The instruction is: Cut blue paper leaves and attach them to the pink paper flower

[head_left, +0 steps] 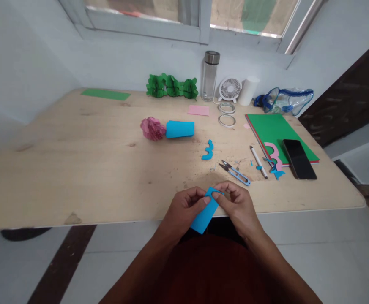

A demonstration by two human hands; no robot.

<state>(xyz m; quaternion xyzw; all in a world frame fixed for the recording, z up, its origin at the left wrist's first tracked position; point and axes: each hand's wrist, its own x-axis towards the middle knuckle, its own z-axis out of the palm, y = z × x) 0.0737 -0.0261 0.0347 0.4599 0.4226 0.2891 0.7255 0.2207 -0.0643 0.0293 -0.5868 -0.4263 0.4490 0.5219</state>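
Both hands hold a narrow piece of blue paper (202,220) at the table's front edge. My left hand (186,207) pinches its left side near the top, thumb in front. My right hand (234,203) grips the upper right corner between thumb and fingers. Just beyond the hands lie blue-handled thread snips (235,172) and a curvy blue paper cutout (208,150). Farther back, a pink paper flower (153,128) lies against a folded blue paper piece (180,129).
Along the wall stand green paper shapes (171,87), a glass bottle (209,77), a small fan (230,89) and a white roll (249,90). Tape rolls (226,120), a white pen (258,162), green paper sheets (279,133) and a phone (299,159) are on the right.
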